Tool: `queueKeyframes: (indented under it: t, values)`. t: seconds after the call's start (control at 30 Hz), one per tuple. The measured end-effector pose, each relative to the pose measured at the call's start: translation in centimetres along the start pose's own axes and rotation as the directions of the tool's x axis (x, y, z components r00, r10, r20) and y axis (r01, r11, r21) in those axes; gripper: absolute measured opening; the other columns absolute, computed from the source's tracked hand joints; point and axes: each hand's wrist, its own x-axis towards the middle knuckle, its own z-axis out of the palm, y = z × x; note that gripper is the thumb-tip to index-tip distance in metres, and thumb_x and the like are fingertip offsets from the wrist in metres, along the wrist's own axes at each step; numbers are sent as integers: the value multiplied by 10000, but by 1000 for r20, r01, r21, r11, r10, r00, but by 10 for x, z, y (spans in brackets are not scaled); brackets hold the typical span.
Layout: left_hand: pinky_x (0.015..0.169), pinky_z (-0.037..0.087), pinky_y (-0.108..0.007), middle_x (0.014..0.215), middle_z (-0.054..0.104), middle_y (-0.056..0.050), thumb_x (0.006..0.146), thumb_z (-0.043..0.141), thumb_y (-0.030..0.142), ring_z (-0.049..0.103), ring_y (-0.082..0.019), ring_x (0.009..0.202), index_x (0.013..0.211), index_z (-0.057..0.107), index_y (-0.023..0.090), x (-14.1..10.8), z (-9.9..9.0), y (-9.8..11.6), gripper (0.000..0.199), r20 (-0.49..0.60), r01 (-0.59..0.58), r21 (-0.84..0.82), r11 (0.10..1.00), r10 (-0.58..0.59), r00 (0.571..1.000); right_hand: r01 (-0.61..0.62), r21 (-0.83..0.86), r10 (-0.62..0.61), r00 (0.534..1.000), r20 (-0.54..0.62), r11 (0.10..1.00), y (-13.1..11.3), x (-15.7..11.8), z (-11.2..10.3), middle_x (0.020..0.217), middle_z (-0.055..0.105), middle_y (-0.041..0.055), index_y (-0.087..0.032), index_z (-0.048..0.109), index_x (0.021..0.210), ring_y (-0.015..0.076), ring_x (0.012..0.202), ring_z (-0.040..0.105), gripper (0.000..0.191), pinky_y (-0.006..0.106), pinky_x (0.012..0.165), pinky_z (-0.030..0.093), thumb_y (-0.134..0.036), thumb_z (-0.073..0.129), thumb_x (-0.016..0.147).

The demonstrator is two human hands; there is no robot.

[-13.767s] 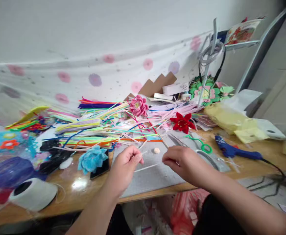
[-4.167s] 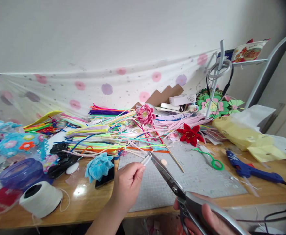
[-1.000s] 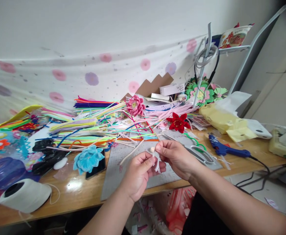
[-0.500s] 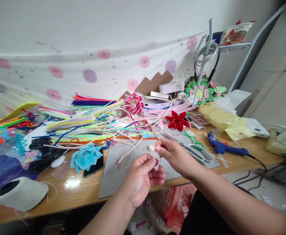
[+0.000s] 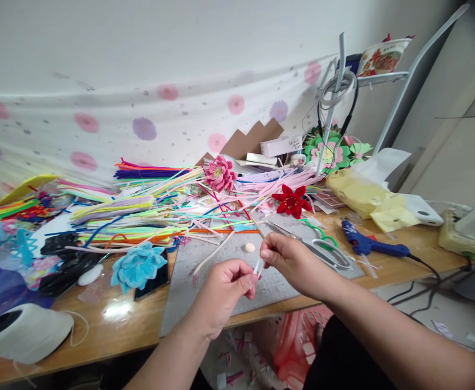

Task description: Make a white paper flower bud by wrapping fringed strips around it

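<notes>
Above the grey cutting mat [image 5: 221, 271], a small bunch of thin white strands [image 5: 258, 266] stretches between my two hands. My left hand [image 5: 231, 281] is closed, thumb and forefinger pinching the strands' lower left end. The fingers of my right hand [image 5: 286, 260] close on the other end, and a thin stick [image 5: 258, 226] sticks up past them. Whether the stick is in that hand or behind it I cannot tell. A small cream-coloured round piece [image 5: 249, 247] shows just beyond my hands. Scissors [image 5: 329, 253] lie on the mat right of my right hand.
Bundles of coloured pipe cleaners [image 5: 119, 216] spread across the back left. A blue flower [image 5: 139, 265], a red flower [image 5: 291, 201] and a pink flower [image 5: 220, 173] lie around the mat. A blue glue gun [image 5: 370, 244] is at right, a thread cone [image 5: 30, 333] at front left.
My left hand's fingers, spread and curled before, have closed into a pinch on the white strands. The cream piece now shows apart from my fingers. The view has shifted slightly.
</notes>
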Motion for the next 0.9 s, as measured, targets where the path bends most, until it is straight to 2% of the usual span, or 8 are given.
queueKeyframes:
  t: [0.23, 0.47, 0.5, 0.57, 0.6, 0.67, 0.77, 0.9]
  values:
    - [626, 363, -248, 579, 551, 20, 762, 610, 241, 479, -129, 603, 619, 575, 165, -4, -4, 5, 166, 54, 8, 192, 981, -19, 998, -31, 47, 30, 999, 21, 998, 2, -3, 2, 680, 567, 7, -209, 456, 721, 156, 653, 525, 136, 276, 620, 388, -253, 452, 850]
    - [753, 400, -271, 693, 630, 1, 810, 594, 279, 589, -176, 763, 655, 574, 179, -3, -6, -3, 186, 15, -19, 92, 996, 18, 1000, 6, 114, -2, 999, -33, 993, 13, 3, 3, 715, 591, 17, -196, 509, 765, 155, 682, 561, 173, 274, 648, 433, -327, 459, 866]
    - [787, 400, -283, 712, 647, -6, 815, 595, 294, 606, -189, 798, 655, 579, 178, -3, -7, -4, 198, -7, -15, 69, 998, 15, 1000, 11, 72, -7, 999, -53, 997, 18, 5, -2, 748, 607, 23, -190, 529, 822, 157, 707, 578, 193, 272, 663, 447, -344, 432, 887]
    - [863, 388, -309, 800, 692, -31, 819, 602, 314, 620, -211, 887, 694, 607, 175, -3, -9, -6, 187, -63, 0, 17, 1000, 1, 998, -40, -150, 23, 994, -110, 988, 33, 6, -18, 812, 636, 37, -186, 549, 958, 165, 750, 601, 240, 272, 681, 458, -356, 385, 918]
    - [897, 377, -323, 864, 710, -46, 817, 608, 317, 617, -220, 936, 729, 625, 174, -3, -11, -6, 169, -90, 10, -8, 1000, -11, 996, -99, -316, 55, 988, -145, 944, 41, 5, -28, 831, 646, 44, -186, 552, 1007, 174, 760, 606, 246, 278, 682, 456, -347, 389, 918]
    - [933, 364, -351, 937, 723, -68, 809, 624, 316, 607, -234, 991, 775, 642, 172, -2, -14, -8, 148, -139, 19, -52, 998, -26, 990, -204, -512, 119, 974, -194, 834, 60, 0, -49, 858, 659, 82, -170, 584, 1021, 219, 779, 610, 233, 319, 698, 439, -308, 475, 869]
    - [895, 394, -374, 819, 721, -65, 790, 642, 305, 622, -228, 891, 723, 635, 166, -2, -19, -9, 155, -209, -6, -99, 995, -15, 978, -279, -626, 199, 960, -196, 728, 86, -13, -68, 963, 663, 165, -122, 596, 1100, 292, 860, 626, 335, 369, 742, 425, -257, 557, 796]
    - [831, 439, -368, 703, 691, -47, 758, 674, 304, 622, -203, 767, 688, 629, 154, 0, -17, -8, 171, -257, -53, -175, 983, 6, 966, -302, -707, 270, 949, -161, 639, 106, -22, -68, 1011, 671, 198, -122, 576, 1206, 337, 913, 640, 478, 381, 761, 421, -225, 596, 740]
